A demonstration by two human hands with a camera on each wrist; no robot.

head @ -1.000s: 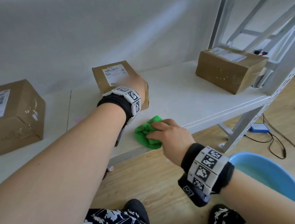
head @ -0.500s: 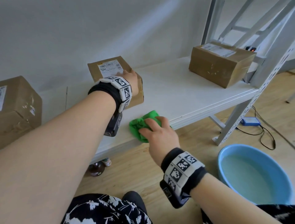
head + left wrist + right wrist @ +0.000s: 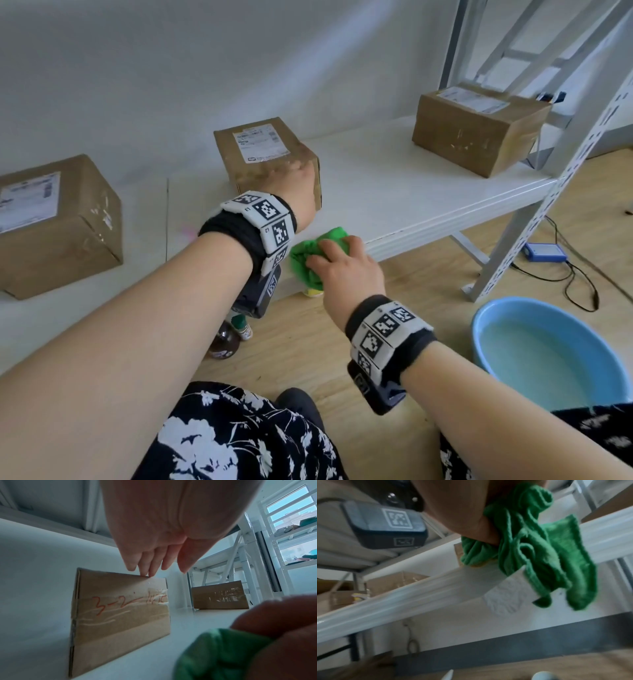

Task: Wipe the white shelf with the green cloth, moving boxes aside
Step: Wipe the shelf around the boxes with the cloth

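Here, the left hand [image 3: 297, 186] rests straight fingers on the middle box [image 3: 263, 156]; just beside it, the right hand [image 3: 346, 272] bunches the green cloth [image 3: 308, 255].

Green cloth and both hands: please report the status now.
Left hand on the middle box, fingers straight. Right hand grips green cloth at the white shelf front edge. Two other boxes stand apart.

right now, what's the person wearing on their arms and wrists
Both forearms are bare, no sleeves. Each wrist carries a black fabric band topped by white tiles printed with black square codes. A dark grey camera box with a white code marking hangs under the left wrist.
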